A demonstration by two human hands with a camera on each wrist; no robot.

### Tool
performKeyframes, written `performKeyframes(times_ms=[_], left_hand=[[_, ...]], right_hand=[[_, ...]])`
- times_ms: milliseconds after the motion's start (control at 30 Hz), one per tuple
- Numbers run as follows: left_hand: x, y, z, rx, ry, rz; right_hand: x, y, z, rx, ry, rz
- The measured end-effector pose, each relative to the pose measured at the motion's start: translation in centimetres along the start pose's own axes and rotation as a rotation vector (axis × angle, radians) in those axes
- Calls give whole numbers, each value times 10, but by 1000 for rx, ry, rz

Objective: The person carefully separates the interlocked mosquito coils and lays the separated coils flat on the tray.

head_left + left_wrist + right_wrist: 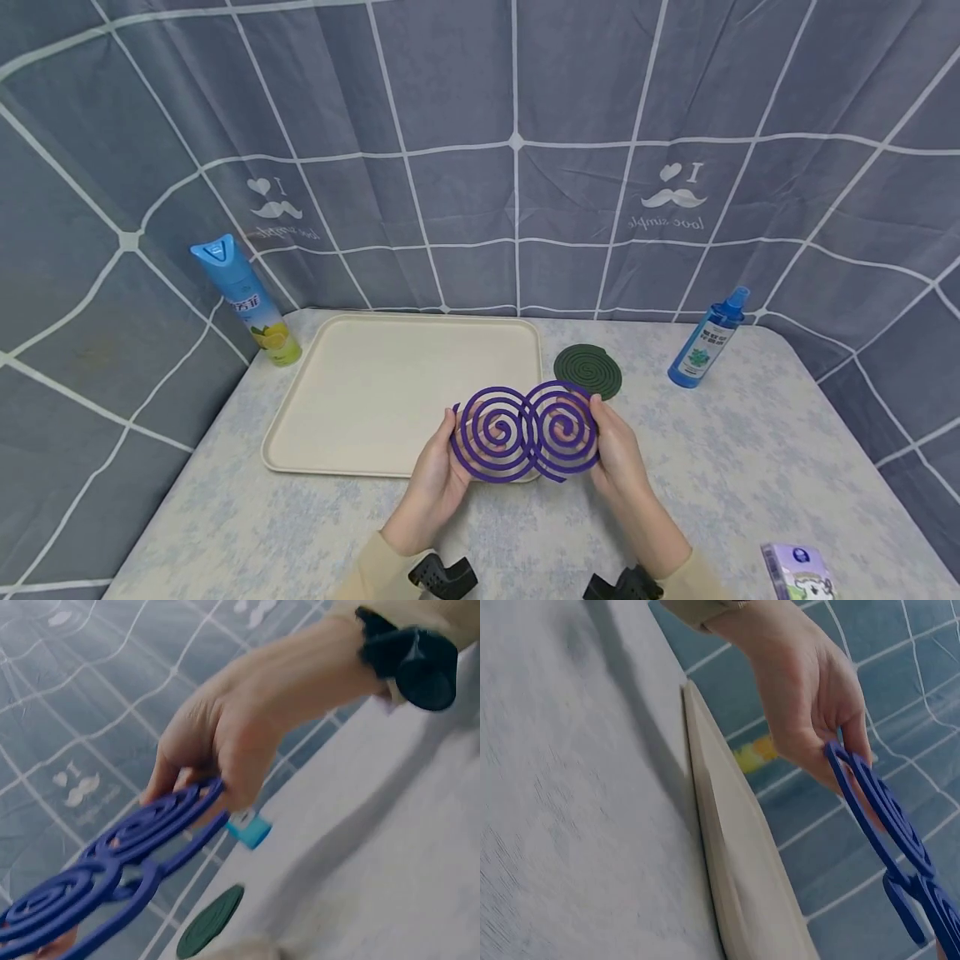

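Note:
Two purple spiral coils (495,480), overlapping in the middle, are held up over the tray's right front corner. My left hand (435,483) pinches the outer left edge, and my right hand (624,460) pinches the outer right edge. In the left wrist view the right hand (232,739) grips one end of the purple coils (150,881), seen nearly edge-on. The right wrist view shows the left hand (806,697) on the opposite end of the coils (862,817). Just behind the right coil, a dark green coil (588,369) lies flat on the table.
A cream tray (397,319) lies at the left and centre of the table (720,450). A blue spray can (243,292) stands at the back left, a blue bottle (705,343) at the back right. A purple packet (801,573) lies at the front right. Grey curtains surround the table.

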State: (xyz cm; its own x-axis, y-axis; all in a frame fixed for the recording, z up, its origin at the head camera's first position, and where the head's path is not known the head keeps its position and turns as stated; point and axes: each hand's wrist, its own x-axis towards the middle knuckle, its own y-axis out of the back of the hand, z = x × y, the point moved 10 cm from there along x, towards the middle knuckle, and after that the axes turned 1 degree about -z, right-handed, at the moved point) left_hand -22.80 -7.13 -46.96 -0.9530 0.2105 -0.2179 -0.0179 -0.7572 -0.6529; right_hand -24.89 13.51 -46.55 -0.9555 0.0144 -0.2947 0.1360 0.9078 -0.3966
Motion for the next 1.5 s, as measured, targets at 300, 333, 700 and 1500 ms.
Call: performKeyframes(times_ms=[300, 333, 700, 1500], left_hand=[[-16, -6, -8, 1, -68, 134], [-17, -7, -10, 2, -70, 145], [-22, -9, -15, -19, -107, 215], [11, 75, 48, 65, -114, 325]], right_hand=[[-14, 5, 0, 154, 46, 108], [-15, 7, -1, 160, 54, 125], [-20, 10, -5, 198, 138, 222], [24, 1, 17, 404, -28, 79]])
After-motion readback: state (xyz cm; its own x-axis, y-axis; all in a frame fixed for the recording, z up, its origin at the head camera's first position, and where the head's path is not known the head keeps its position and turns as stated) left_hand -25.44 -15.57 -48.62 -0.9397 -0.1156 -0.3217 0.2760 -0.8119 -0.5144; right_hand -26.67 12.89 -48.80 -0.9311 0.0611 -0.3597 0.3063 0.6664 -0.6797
